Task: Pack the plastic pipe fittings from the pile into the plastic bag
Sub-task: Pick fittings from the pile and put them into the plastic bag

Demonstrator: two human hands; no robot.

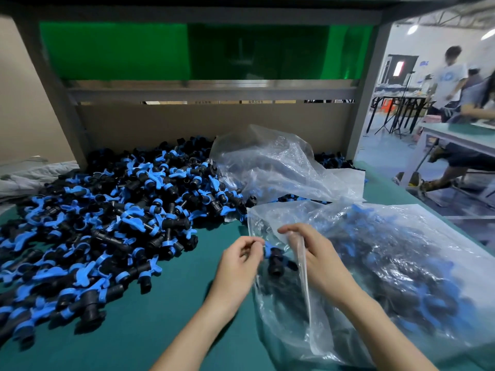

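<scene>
A big pile of black and blue plastic pipe fittings covers the left of the green table. A clear plastic bag, filled with fittings, lies at the right front with its mouth facing left. My right hand grips the bag's open edge and lifts it. Just left of the mouth, my left hand pinches one black and blue fitting, which sits at the bag's opening.
A second, crumpled clear bag lies behind the filled one against the cardboard back wall. A grey metal frame post stands at the right. The table edge runs diagonally at the right; people sit beyond it.
</scene>
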